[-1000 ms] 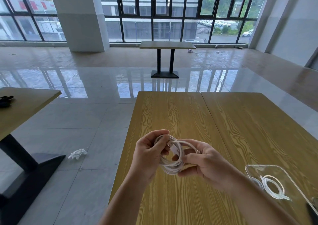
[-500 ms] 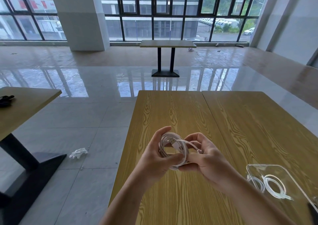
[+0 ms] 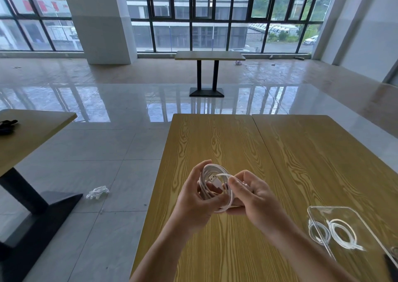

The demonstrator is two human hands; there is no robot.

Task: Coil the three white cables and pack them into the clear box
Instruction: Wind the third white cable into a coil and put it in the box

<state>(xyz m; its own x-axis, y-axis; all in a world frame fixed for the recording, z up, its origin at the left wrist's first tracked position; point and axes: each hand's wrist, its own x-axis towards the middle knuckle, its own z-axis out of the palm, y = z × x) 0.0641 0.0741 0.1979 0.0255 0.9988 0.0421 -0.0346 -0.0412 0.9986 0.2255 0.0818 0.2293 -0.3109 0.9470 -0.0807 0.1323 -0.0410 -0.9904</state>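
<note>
Table: a wood-grain table (image 3: 215, 143) fills the lower centre and right; a seam splits it in two tops.
Room: grey glossy tile floor, a white pillar (image 3: 101, 20) at upper left, tall black-framed windows (image 3: 204, 12) across the top.
Other tables: one far table (image 3: 210, 55) at upper centre, one side table (image 3: 28, 130) at the left edge.
Floor: a crumpled white scrap (image 3: 98, 192) at lower left.
Left hand (image 3: 195, 204): fingers curled, gripping the coil.
Right hand (image 3: 252, 197): fingers curled, pinching the coil and its loose end.
Coil (image 3: 215, 187): white cable, held above the table at lower centre, USB plug visible.
Box (image 3: 366, 223): clear, on the table at lower right, with two coiled cables (image 3: 342, 234) inside.
Hidden: box cut by the right edge; a dark thing (image 3: 7, 124) on the side table is unclear.
</note>
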